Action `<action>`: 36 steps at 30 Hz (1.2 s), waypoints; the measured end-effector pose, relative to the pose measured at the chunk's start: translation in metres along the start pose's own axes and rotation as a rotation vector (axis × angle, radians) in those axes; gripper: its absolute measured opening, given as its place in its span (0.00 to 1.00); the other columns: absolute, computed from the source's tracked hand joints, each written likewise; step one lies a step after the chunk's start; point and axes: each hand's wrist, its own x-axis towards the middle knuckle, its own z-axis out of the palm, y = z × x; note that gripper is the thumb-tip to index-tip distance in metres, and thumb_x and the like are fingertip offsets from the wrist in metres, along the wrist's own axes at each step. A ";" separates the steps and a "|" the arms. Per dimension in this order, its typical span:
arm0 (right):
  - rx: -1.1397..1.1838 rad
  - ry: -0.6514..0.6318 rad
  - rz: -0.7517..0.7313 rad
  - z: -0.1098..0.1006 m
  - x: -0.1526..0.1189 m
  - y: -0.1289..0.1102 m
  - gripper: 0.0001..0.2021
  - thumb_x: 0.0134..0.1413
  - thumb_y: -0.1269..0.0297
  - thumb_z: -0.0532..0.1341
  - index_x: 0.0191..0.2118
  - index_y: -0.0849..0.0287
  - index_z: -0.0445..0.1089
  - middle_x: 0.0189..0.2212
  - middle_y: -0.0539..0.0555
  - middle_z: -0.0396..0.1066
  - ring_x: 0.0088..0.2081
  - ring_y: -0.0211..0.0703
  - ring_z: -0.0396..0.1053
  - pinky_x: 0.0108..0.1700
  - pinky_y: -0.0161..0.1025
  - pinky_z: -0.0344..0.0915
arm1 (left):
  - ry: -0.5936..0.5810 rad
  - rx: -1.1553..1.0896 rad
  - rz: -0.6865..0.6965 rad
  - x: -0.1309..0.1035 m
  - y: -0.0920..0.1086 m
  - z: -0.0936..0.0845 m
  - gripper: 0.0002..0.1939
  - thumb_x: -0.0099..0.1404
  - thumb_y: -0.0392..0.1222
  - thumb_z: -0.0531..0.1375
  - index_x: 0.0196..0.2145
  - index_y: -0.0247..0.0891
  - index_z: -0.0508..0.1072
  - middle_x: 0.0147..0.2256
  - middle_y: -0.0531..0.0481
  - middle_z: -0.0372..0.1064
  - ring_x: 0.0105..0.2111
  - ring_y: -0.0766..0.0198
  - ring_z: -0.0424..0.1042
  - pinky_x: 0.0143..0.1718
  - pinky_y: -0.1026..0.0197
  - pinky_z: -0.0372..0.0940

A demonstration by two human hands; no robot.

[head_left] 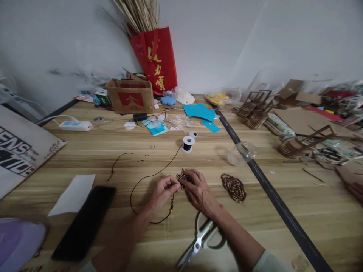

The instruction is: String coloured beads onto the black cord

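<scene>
the left hand has its thumb and finger pinched together, it seems on the dark cord, though the tips are too small to see well. the right hand lies over a bunch of beads with its fingers down on it; i cannot tell if they squeeze. so the bunch is right at the grip, under the right fingers and next to the left fingertips. a few beads on the cord hang just below the left hand.

the beads look light, hard and round (like tiny candy), so i think they can roll and slip. the cord looks soft and bendy, and not easy to break. a good place to hold it is close to the last bead, with the tips of two fingers.

past the grip stands a white spool with dark cord wound on it. far behind that, a red bag holds dry stalks. left of the bag is a brown box; i can't see deep inside. right of the grip and farther off are a clear plastic tub and a brown basket; what they hold is hard to tell.
</scene>
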 end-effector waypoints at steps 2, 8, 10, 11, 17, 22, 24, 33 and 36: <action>0.004 0.006 0.004 0.000 0.000 0.000 0.15 0.61 0.72 0.56 0.51 0.56 0.71 0.53 0.61 0.63 0.57 0.54 0.55 0.58 0.54 0.60 | 0.002 0.003 0.000 0.000 0.000 0.000 0.09 0.53 0.43 0.63 0.24 0.35 0.69 0.22 0.53 0.67 0.26 0.66 0.66 0.31 0.63 0.61; 0.044 0.025 0.009 0.000 0.000 0.001 0.13 0.62 0.70 0.56 0.49 0.57 0.72 0.52 0.61 0.64 0.56 0.53 0.57 0.57 0.54 0.62 | 0.003 0.016 -0.015 -0.001 0.003 0.000 0.09 0.53 0.44 0.63 0.24 0.35 0.70 0.22 0.53 0.68 0.26 0.65 0.67 0.32 0.63 0.61; 0.046 0.027 0.004 0.001 0.000 0.001 0.14 0.61 0.71 0.55 0.50 0.55 0.71 0.51 0.61 0.64 0.56 0.54 0.58 0.56 0.55 0.63 | 0.004 0.014 -0.013 -0.001 0.003 0.000 0.09 0.53 0.44 0.63 0.24 0.35 0.70 0.22 0.54 0.68 0.26 0.65 0.67 0.32 0.63 0.62; 0.044 0.024 0.001 0.001 0.000 0.000 0.14 0.61 0.71 0.55 0.51 0.55 0.71 0.51 0.61 0.64 0.56 0.54 0.58 0.56 0.56 0.63 | 0.003 0.013 -0.011 -0.001 0.003 0.000 0.09 0.53 0.44 0.63 0.24 0.35 0.70 0.22 0.54 0.68 0.26 0.65 0.67 0.32 0.63 0.62; 0.041 0.007 0.000 0.000 0.001 0.000 0.14 0.61 0.71 0.56 0.50 0.56 0.71 0.50 0.62 0.64 0.56 0.54 0.58 0.56 0.55 0.63 | -0.007 0.005 0.002 0.000 -0.001 -0.001 0.10 0.53 0.45 0.63 0.24 0.36 0.70 0.22 0.53 0.68 0.26 0.65 0.67 0.31 0.63 0.62; 0.064 0.018 -0.003 -0.001 0.001 0.000 0.13 0.60 0.71 0.56 0.48 0.56 0.72 0.50 0.61 0.65 0.56 0.53 0.58 0.56 0.55 0.63 | -0.004 0.006 -0.003 0.000 -0.001 0.000 0.10 0.53 0.45 0.64 0.25 0.36 0.70 0.22 0.54 0.68 0.27 0.64 0.68 0.32 0.63 0.62; 0.067 0.016 -0.003 -0.002 0.001 -0.001 0.13 0.60 0.71 0.56 0.48 0.56 0.72 0.49 0.61 0.65 0.56 0.54 0.58 0.56 0.55 0.63 | -0.004 0.009 -0.001 0.000 0.000 0.000 0.10 0.53 0.45 0.63 0.25 0.36 0.70 0.22 0.54 0.68 0.26 0.64 0.67 0.32 0.63 0.62; 0.067 0.021 -0.006 -0.005 0.003 -0.005 0.14 0.58 0.74 0.57 0.47 0.56 0.72 0.48 0.61 0.66 0.55 0.53 0.59 0.56 0.53 0.63 | -0.010 0.031 -0.006 0.000 0.001 0.000 0.10 0.54 0.45 0.63 0.24 0.36 0.69 0.22 0.53 0.67 0.27 0.65 0.67 0.32 0.63 0.61; 0.077 0.016 -0.005 -0.004 0.002 -0.003 0.14 0.58 0.74 0.57 0.47 0.56 0.72 0.48 0.61 0.66 0.55 0.53 0.59 0.56 0.54 0.63 | -0.005 0.021 -0.010 0.000 0.001 0.000 0.10 0.53 0.45 0.63 0.25 0.36 0.69 0.22 0.53 0.68 0.27 0.65 0.67 0.32 0.63 0.62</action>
